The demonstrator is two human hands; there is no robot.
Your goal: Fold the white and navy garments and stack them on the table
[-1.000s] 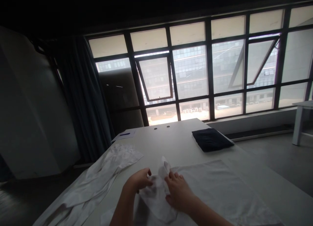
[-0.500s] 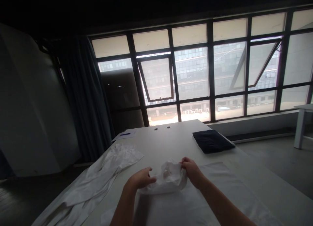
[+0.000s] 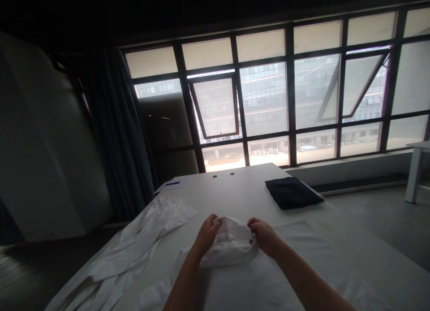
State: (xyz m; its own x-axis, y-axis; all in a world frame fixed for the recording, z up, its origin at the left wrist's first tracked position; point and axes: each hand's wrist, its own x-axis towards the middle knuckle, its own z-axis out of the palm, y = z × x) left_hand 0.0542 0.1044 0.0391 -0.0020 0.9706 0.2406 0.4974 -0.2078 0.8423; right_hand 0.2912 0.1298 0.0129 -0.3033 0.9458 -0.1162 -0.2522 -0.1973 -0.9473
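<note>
A white shirt (image 3: 231,284) lies spread on the table before me, its body running toward the near edge. Its collar (image 3: 231,252) is lifted into a loop between my hands. My left hand (image 3: 208,232) pinches the collar's far left edge, fingers closed on the cloth. On the opposite side, my right hand (image 3: 264,235) grips the collar's right end between thumb and fingers. Part of the shirt is hidden under my forearms.
Crumpled white cloth (image 3: 134,252) lies along the table's left side. A folded dark garment (image 3: 292,193) sits at the right edge. Paper with a pen (image 3: 173,183) is at the far left corner of the white table (image 3: 228,192). Windows stand beyond.
My left hand has moved up and to the right and closed on the collar's far edge; it was open beside it before. My right hand keeps its hold.
</note>
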